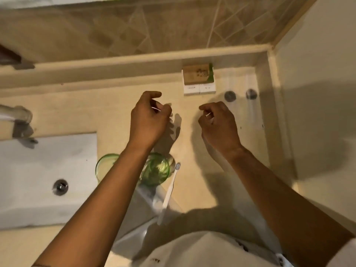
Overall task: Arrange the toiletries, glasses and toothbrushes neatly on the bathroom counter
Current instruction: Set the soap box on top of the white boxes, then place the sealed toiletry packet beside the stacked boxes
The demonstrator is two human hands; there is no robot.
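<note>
My left hand [149, 120] and my right hand [217, 126] hover side by side over the beige counter [119, 112], fingers loosely curled, with nothing clearly held in either. Two green glasses [106, 166] [159, 170] stand under my left forearm, near the sink. A white toothbrush [170, 191] lies beside the right glass, head pointing away from me, partly on clear plastic wrapping [142, 212]. At the back, a brown and green box [198, 76] rests on two small white boxes [199, 89]. Two clear bottles with grey caps [230, 96] [251, 94] stand to their right.
A white sink [38, 160] with a drain [60, 186] fills the left side, with a faucet [19, 120] behind it. A raised ledge [134, 60] runs along the tiled back wall. A side wall [308, 112] closes the counter on the right.
</note>
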